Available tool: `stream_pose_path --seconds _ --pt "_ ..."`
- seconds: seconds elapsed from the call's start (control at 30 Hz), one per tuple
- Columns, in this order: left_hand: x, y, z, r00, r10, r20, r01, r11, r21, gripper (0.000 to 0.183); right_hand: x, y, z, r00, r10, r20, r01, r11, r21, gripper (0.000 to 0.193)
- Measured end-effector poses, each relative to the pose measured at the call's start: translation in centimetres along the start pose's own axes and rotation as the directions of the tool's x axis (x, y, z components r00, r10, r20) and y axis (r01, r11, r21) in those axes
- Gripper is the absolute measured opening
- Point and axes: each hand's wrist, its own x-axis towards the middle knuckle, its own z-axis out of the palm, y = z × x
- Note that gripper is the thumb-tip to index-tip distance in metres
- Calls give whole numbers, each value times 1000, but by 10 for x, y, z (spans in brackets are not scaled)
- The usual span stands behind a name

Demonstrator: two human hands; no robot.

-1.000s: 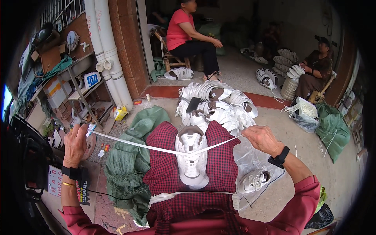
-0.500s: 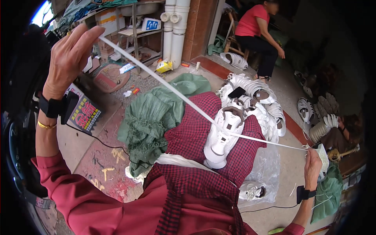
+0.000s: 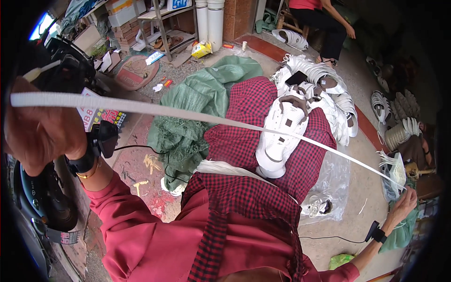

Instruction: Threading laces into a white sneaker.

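A long white shoelace (image 3: 211, 119) is stretched taut between my hands, sloping down to the right over my lap. At the far left, my left hand (image 3: 40, 134) is closed on one end, close to the camera and somewhat blurred. My right hand (image 3: 404, 207) pinches the other end low on the right, arm extended. A white sneaker (image 3: 272, 155) lies on my red-and-black checked apron (image 3: 244, 108) between my hands. The shoelace crosses over the sneaker; whether it touches it I cannot tell.
White sneakers and laces (image 3: 331, 103) are heaped beyond my knees, with a dark phone (image 3: 296, 78) on top. A green woven sack (image 3: 197, 94) lies left of my lap. Another sneaker (image 3: 317, 207) rests on clear plastic. A person (image 3: 324, 23) sits at the back.
My left hand has come lower and closer to the camera, and my right hand has moved farther right. The shoelace now slopes less steeply. My view has tilted down.
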Motion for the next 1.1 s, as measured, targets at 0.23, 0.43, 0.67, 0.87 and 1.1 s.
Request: stream_pose_path --seconds 0.23,0.43,0.67,0.87,1.1 --pt "-63 151 -5 762 -554 336 648 653 -391 34 -2 -167 -4 657 749 86 -427 276 861 24" --pt "-130 244 19 193 -272 943 979 -12 -204 23 23 -311 11 803 173 571 -487 -362 795 11" --pt "-172 288 21 -200 -60 978 888 -433 156 26 36 -360 35 750 -95 655 -636 -377 673 9" --pt "-184 298 20 -225 -2 974 818 -544 188 15 26 -368 40 729 -153 668 -650 -460 604 7" --pt "-189 303 21 -303 -22 953 766 -601 230 9 28 -375 43 780 -66 622 -617 -250 746 13"
